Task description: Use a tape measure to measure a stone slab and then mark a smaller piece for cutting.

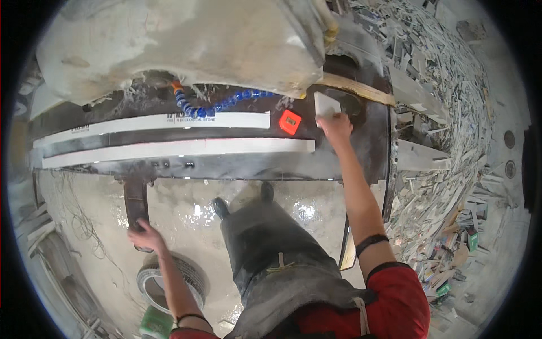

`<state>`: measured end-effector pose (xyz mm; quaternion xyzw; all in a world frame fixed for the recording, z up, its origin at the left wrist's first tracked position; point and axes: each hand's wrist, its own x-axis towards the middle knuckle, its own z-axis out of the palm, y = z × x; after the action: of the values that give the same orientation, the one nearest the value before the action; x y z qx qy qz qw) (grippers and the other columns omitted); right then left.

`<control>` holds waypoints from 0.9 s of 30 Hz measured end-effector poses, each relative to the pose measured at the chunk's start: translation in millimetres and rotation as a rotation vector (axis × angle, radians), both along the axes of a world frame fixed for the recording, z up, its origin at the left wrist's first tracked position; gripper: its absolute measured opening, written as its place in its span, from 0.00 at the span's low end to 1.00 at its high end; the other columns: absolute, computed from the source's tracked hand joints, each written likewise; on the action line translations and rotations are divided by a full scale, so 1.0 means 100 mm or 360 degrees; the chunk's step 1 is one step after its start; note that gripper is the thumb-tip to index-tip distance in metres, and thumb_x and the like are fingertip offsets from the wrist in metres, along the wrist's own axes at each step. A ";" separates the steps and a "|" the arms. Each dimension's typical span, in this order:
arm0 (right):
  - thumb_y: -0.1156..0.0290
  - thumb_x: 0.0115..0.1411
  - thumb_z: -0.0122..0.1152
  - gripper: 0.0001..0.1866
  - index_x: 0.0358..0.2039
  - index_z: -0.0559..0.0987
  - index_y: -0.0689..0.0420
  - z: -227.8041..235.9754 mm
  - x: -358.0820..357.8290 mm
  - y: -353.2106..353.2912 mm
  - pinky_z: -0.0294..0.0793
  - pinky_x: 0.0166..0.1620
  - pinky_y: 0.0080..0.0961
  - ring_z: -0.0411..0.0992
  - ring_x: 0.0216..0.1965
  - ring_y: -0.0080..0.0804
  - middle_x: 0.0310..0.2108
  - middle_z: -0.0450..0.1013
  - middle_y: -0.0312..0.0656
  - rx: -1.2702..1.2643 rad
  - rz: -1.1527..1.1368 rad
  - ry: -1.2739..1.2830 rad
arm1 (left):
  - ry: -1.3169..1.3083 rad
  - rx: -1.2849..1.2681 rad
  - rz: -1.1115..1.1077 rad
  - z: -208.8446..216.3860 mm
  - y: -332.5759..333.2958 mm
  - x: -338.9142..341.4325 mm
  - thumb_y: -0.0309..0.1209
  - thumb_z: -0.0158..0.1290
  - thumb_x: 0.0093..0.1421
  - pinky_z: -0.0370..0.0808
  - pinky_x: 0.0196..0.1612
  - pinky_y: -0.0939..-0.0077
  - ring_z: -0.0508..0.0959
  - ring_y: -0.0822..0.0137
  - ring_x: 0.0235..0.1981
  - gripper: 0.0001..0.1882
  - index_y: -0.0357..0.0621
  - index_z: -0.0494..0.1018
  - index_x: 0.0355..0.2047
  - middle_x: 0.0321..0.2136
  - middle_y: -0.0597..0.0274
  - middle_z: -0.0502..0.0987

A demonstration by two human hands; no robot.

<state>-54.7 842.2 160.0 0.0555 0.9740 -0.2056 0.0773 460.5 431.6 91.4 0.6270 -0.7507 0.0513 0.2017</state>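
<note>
My right hand [337,127] reaches over the dark bench [361,152] and grips the near edge of a small white slab piece [327,105]. To its left lies an orange-red tape measure [290,122]. Two long white stone strips [226,147] rest side by side on the bench; the farther one bears dark print and ends near the tape measure. Lower left, my left hand [147,236] is at the near end of a dark metal arm [135,200] jutting from the bench, fingers apart. Whether it touches the metal, I cannot tell.
A large pale, dirty machine cover [186,45] overhangs the bench's back, with a blue segmented hose [220,105] beneath. A wooden strip [358,89] lies at the far right. Stone offcuts [440,113] heap up to the right. A tyre [169,282] lies on the wet floor.
</note>
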 end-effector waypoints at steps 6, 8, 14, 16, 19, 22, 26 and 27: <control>0.54 0.37 0.78 0.43 0.51 0.68 0.60 0.15 1.68 -0.23 0.61 0.60 0.42 0.62 0.56 0.48 0.55 0.64 0.53 -0.0351 0.0666 0.0266 | 0.1948 0.2899 -0.0651 0.86 1.90 -1.87 0.35 0.54 0.65 0.73 0.49 0.70 0.74 0.68 0.46 0.26 0.39 0.63 0.60 0.49 0.59 0.73; 0.52 0.41 0.77 0.44 0.54 0.67 0.60 0.53 2.01 -0.56 0.60 0.61 0.43 0.62 0.57 0.48 0.58 0.60 0.54 -0.0644 0.1166 -0.0018 | 0.2088 0.3264 -0.0518 0.99 1.96 -1.98 0.33 0.53 0.65 0.76 0.46 0.69 0.76 0.67 0.45 0.25 0.39 0.63 0.60 0.49 0.58 0.74; 0.46 0.49 0.71 0.47 0.63 0.63 0.58 0.14 0.71 -0.80 0.66 0.59 0.45 0.64 0.58 0.56 0.55 0.62 0.57 -0.0059 0.0849 0.0209 | 0.1929 0.2985 -0.0526 0.98 1.50 -1.56 0.27 0.53 0.64 0.85 0.36 0.65 0.81 0.61 0.42 0.18 0.37 0.68 0.54 0.44 0.54 0.77; 0.42 0.48 0.70 0.45 0.59 0.67 0.56 0.02 0.52 -0.87 0.73 0.53 0.45 0.68 0.53 0.57 0.52 0.66 0.58 0.0073 0.0757 0.0008 | 0.1909 0.2890 -0.0482 1.17 1.36 -1.44 0.26 0.54 0.64 0.85 0.36 0.65 0.81 0.62 0.41 0.17 0.36 0.70 0.52 0.43 0.55 0.78; 0.49 0.50 0.70 0.34 0.51 0.71 0.57 -0.43 0.25 -0.79 0.73 0.53 0.44 0.70 0.49 0.57 0.52 0.66 0.59 0.0241 0.0854 -0.0041 | 0.1955 0.2814 -0.0542 1.35 1.16 -1.32 0.26 0.56 0.63 0.85 0.36 0.65 0.81 0.63 0.39 0.15 0.36 0.73 0.49 0.41 0.56 0.79; 0.62 0.53 0.64 0.25 0.49 0.71 0.56 -0.34 0.23 -0.93 0.75 0.50 0.44 0.72 0.47 0.53 0.49 0.71 0.54 0.0173 0.0857 -0.0089 | 0.2071 0.2720 -0.0603 1.52 0.91 -1.11 0.25 0.57 0.62 0.84 0.38 0.65 0.81 0.64 0.38 0.13 0.36 0.74 0.48 0.40 0.58 0.79; 0.66 0.52 0.61 0.21 0.47 0.73 0.55 0.06 0.67 -0.82 0.74 0.51 0.47 0.74 0.44 0.49 0.46 0.74 0.48 -0.1974 -0.0038 -0.0757 | 0.2154 0.2691 -0.0707 1.60 0.75 -0.85 0.23 0.56 0.62 0.80 0.40 0.70 0.81 0.66 0.37 0.15 0.37 0.74 0.49 0.40 0.60 0.80; 0.69 0.53 0.60 0.20 0.48 0.73 0.55 0.24 0.95 -0.98 0.75 0.49 0.47 0.74 0.44 0.46 0.45 0.74 0.47 -0.2265 -0.0008 -0.0900 | 0.2185 0.2664 -0.0714 1.62 0.70 -0.78 0.23 0.56 0.62 0.80 0.40 0.70 0.81 0.66 0.37 0.15 0.37 0.74 0.49 0.40 0.60 0.80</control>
<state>40.3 743.7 183.5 0.0450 0.5499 -0.7614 0.3402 382.5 501.8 253.8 0.3101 -0.3734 -0.8694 0.0922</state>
